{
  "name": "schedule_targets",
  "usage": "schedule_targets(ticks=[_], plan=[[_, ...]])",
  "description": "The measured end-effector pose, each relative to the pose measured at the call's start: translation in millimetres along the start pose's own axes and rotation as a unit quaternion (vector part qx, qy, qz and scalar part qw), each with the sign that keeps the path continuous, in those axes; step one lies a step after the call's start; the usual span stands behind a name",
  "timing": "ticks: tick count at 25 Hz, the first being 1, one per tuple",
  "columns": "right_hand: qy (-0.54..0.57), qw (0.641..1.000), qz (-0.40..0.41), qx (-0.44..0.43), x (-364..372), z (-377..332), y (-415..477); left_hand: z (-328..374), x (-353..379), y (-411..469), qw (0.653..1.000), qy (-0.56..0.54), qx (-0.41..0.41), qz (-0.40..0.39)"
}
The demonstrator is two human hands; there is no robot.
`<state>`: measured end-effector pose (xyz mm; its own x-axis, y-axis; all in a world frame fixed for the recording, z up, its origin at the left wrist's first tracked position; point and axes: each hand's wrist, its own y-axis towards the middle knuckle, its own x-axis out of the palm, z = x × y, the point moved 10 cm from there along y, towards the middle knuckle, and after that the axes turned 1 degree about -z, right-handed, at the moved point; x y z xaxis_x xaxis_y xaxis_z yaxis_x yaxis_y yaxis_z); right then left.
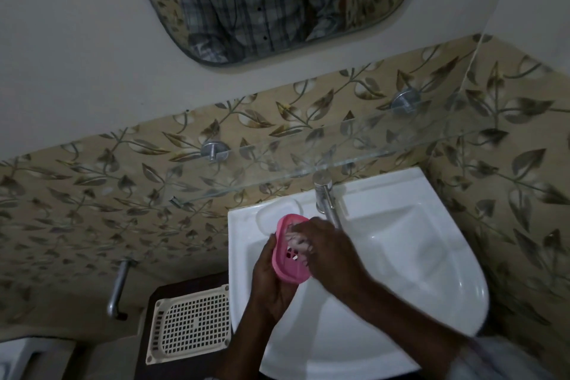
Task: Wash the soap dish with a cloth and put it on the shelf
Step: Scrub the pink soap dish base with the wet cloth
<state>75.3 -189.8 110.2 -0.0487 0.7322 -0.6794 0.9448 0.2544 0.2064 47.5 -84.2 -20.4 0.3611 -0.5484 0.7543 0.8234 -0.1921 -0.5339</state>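
Pink slotted soap dish (290, 270), crumpled pale cloth (296, 243)

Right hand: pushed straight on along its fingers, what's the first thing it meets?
The cloth it grips, bunched against the pink soap dish held by the left hand; the right hand aims up-left into that dish. Past it, probably the back ledge of the sink, depth unclear.

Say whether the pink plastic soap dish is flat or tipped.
Tipped: the left hand holds the pink plastic soap dish over the white sink, slotted inside facing the right hand and cloth.
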Motion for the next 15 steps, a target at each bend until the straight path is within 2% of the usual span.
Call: schedule_targets(ticks=[1, 2, 3, 4, 7, 10, 12, 14, 15], plan=[[-0.040, 0.999, -0.002, -0.033, 21.3, -14.1, -7.3, -7.0, 4.4, -0.3, 1.000, 0.001, -0.003, -0.003], [-0.040, 0.997, 0.041, -0.049, 24.2, -21.5, -8.2, -11.1, 4.9, 0.8, 1.000, 0.010, -0.001, 0.002], [-0.003, 0.998, 0.065, -0.010, 21.3, -13.3, -3.8, -9.6, 4.8, 3.0, 1.000, 0.023, 0.012, 0.006], [0.033, 0.998, 0.048, 0.032, 26.0, 0.4, 1.6, -6.5, 4.0, 3.8, 0.999, 0.030, 0.028, 0.006], [0.044, 0.996, -0.079, 0.001, 47.8, 10.0, 6.6, 0.6, -2.8, 2.0, 0.998, 0.040, 0.040, 0.014], [0.040, 0.999, -0.021, -0.009, 33.6, 12.6, 5.9, 2.3, 3.0, 0.9, 0.997, 0.067, 0.045, 0.010], [0.071, 0.994, -0.073, -0.048, 40.9, 0.6, -1.6, 2.2, 4.8, 2.3, 0.998, 0.056, 0.039, 0.009], [0.165, 0.978, -0.129, -0.004, 38.8, 15.3, 6.0, 3.8, 9.7, -1.4, 0.998, 0.052, 0.038, -0.024], [0.218, 0.968, -0.107, 0.064, 28.0, 38.8, 13.8, 6.2, 7.2, -3.4, 0.997, 0.057, 0.042, -0.029]])
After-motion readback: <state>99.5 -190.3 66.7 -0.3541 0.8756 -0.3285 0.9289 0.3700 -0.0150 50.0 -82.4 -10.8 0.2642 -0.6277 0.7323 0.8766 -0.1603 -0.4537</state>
